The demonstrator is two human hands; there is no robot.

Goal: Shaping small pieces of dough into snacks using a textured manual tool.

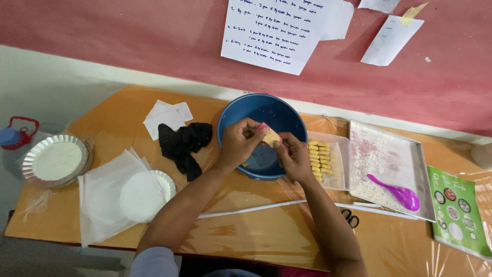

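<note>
Both my hands meet over a blue bowl point(287, 114) at the table's middle. My left hand point(238, 142) and my right hand point(293, 156) together pinch a small yellow piece of food point(270, 137) with a red-pink wrapper edge on it. Just right of the bowl lies a clear plastic tray point(339, 169) with several rows of small yellow pieces point(318, 160).
A metal baking tray point(389, 154) dusted with white crumbs holds a purple spoon point(400, 192). Black scissors point(351, 218) lie near the front. A black cloth point(183, 143), white papers point(165, 115), foil plates point(55, 159), plastic sheets point(110, 192) and a green leaflet point(458, 210) are around.
</note>
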